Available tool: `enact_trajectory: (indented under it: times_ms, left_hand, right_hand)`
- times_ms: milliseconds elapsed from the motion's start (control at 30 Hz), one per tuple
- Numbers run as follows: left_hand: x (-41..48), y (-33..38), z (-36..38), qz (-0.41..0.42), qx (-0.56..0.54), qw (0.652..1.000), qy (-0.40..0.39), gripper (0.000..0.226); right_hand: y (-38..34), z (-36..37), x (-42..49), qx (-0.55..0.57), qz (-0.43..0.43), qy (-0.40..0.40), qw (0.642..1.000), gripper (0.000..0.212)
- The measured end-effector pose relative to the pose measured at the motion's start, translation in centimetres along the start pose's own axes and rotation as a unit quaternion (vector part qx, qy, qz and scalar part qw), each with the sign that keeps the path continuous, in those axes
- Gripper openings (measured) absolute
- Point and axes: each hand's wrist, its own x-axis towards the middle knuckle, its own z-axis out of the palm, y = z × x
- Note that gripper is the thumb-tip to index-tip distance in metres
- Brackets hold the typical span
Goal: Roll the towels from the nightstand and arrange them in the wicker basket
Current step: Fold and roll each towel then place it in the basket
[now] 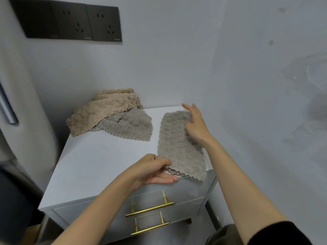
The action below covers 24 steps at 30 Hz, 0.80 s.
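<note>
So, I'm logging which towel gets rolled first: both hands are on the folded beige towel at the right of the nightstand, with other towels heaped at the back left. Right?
Not quite. The head view shows the folded towel under the left hand and right hand is grey, not beige. The beige towel lies in the heap at the back left of the nightstand.

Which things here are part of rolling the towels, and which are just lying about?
Part of the job: folded grey towel, pinched by the left hand and touched by the right hand; beige towel; second grey towel beneath it; nightstand. The basket is not in view.
Just there: wall sockets; gold drawer handles.
</note>
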Motion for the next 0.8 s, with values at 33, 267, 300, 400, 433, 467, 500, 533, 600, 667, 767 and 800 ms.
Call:
enact_trajectory:
  times_ms: [33,267,300,400,433,467,500,533,600,667,767,800]
  left_hand:
    - [0.0,0.1,-0.2,0.002,0.023,1.0,0.008,0.025]
    - [-0.7,-0.6,-2.6,0.123,0.402,0.896,0.141,0.033]
    - [-0.7,-0.9,-3.1,0.15,0.469,0.853,0.174,0.036]
    - [-1.0,-1.6,-4.0,0.246,0.53,0.784,0.21,0.037]
    - [-1.1,-1.7,-4.1,0.284,0.536,0.771,0.195,0.036]
    - [-1.1,-1.8,-4.3,0.316,0.549,0.755,0.171,0.035]
    - [-1.1,-1.9,-4.5,0.339,0.566,0.738,0.143,0.039]
    - [-1.0,-2.0,-4.6,0.355,0.581,0.724,0.114,0.046]
    - [-0.6,-2.5,-4.9,0.351,0.606,0.711,0.072,0.062]
    - [-0.2,-3.1,-4.8,0.327,0.627,0.705,0.053,0.078]
    - [0.3,-3.6,-4.6,0.314,0.649,0.692,0.043,0.093]
    - [0.4,-3.7,-4.7,0.314,0.656,0.685,0.044,0.095]
  right_hand:
    - [0.2,0.0,-0.1,-0.012,0.006,-0.01,1.0,0.068]
    - [-0.5,-1.4,-2.2,-0.08,-0.003,-0.077,0.994,0.047]
    - [-0.7,-1.7,-2.9,-0.093,-0.006,-0.089,0.992,0.045]
    - [-0.9,-2.5,-5.4,-0.126,-0.011,-0.128,0.984,0.042]
    - [-1.0,-2.8,-6.3,-0.146,-0.014,-0.146,0.978,0.042]
    - [-0.9,-2.9,-7.1,-0.167,-0.015,-0.167,0.971,0.045]
    - [-0.9,-3.1,-7.9,-0.189,-0.017,-0.185,0.964,0.048]
    - [-1.0,-3.2,-8.8,-0.21,-0.022,-0.201,0.957,0.052]
    - [-0.8,-3.2,-10.2,-0.246,-0.041,-0.225,0.942,0.06]
    - [-0.4,-3.3,-11.6,-0.276,-0.063,-0.251,0.926,0.074]
    - [0.9,-3.0,-13.1,-0.353,-0.095,-0.248,0.897,0.097]
    - [1.5,-2.7,-13.5,-0.384,-0.11,-0.232,0.887,0.099]
